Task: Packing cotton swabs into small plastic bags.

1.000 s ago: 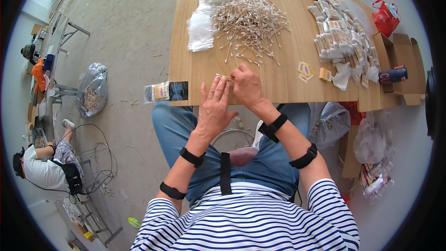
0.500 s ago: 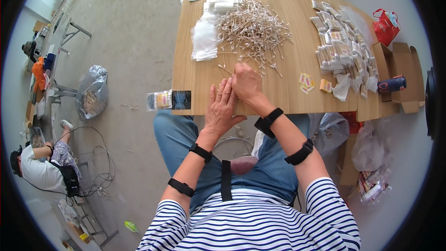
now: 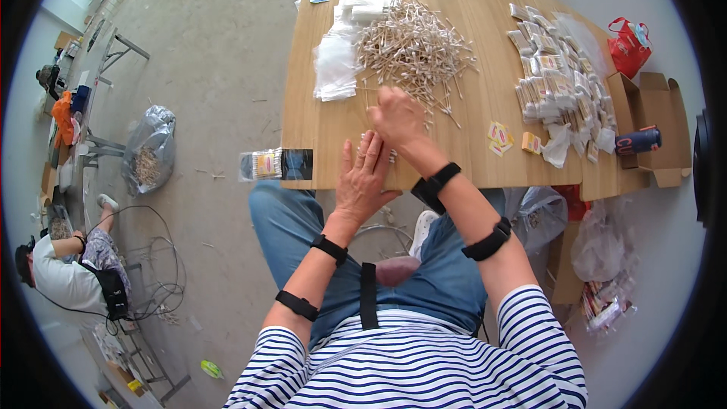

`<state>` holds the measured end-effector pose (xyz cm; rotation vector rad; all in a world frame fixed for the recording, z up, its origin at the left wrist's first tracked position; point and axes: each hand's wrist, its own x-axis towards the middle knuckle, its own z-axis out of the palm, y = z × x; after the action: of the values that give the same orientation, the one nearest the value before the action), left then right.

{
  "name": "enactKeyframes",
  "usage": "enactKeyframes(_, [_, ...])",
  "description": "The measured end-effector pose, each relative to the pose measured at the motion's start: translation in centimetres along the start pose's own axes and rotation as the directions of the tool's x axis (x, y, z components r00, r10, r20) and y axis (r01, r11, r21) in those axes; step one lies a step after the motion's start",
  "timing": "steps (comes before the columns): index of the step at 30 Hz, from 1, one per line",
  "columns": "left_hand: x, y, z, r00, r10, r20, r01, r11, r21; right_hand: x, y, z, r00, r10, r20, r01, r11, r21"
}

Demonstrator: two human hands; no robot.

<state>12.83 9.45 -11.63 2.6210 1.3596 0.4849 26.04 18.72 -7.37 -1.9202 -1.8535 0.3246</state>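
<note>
A heap of loose cotton swabs (image 3: 416, 42) lies on the wooden table (image 3: 500, 98). Flat on the table near its front edge rests my left hand (image 3: 362, 176), fingers stretched out; white swab tips peek out around its fingers. My right hand (image 3: 400, 120) is just beyond it, at the heap's near edge, with fingers curled closed. What those fingers pinch is hidden. To the left of the heap is a stack of clear plastic bags (image 3: 335, 68). A filled pack of swabs (image 3: 266, 164) sits at the table's left front corner, beside a dark pad (image 3: 297, 164).
Many filled swab packs (image 3: 556, 76) are piled at the right. Yellow-and-white cards (image 3: 500, 137) and a small card stack (image 3: 531, 142) lie nearer. Beyond are a red bag (image 3: 629, 45), an open carton (image 3: 666, 121) and a dark can (image 3: 638, 140). Another person (image 3: 72, 273) sits far left.
My right hand has moved slightly away from me, toward the heap, and its fingers look more curled. The left hand stays flat in nearly the same place.
</note>
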Motion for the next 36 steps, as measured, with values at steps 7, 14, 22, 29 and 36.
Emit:
enactKeyframes(7, [0.2, 0.3, 0.3, 1.0, 0.018, -0.024, -0.018, 1.0, -0.022, 2.2, -0.1, 2.2, 0.997, 0.069, -0.022, -0.071, 0.993, -0.098])
enactKeyframes(14, [-0.1, 0.0, 0.1, 1.0, -0.004, -0.01, 0.004, 1.0, -0.017, -0.4, 1.6, 0.6, 0.993, -0.048, 0.11, 0.057, 0.995, -0.078])
enactKeyframes(22, [0.0, 0.1, -0.2, 1.0, -0.011, 0.009, 0.011, 1.0, 0.026, -0.9, 4.8, -0.6, 0.982, 0.115, 0.148, -0.133, 0.984, 0.118])
enactKeyframes(29, [0.1, 0.2, -0.1, 1.0, 0.01, 0.0, -0.01, 1.0, 0.02, -3.2, 3.5, 0.3, 0.993, 0.064, -0.096, -0.061, 0.998, 0.034])
enactKeyframes(36, [0.1, 0.2, 0.0, 1.0, 0.003, -0.022, -0.003, 1.0, -0.011, -4.4, 4.3, 0.5, 0.992, -0.115, -0.053, 0.12, 0.987, 0.105])
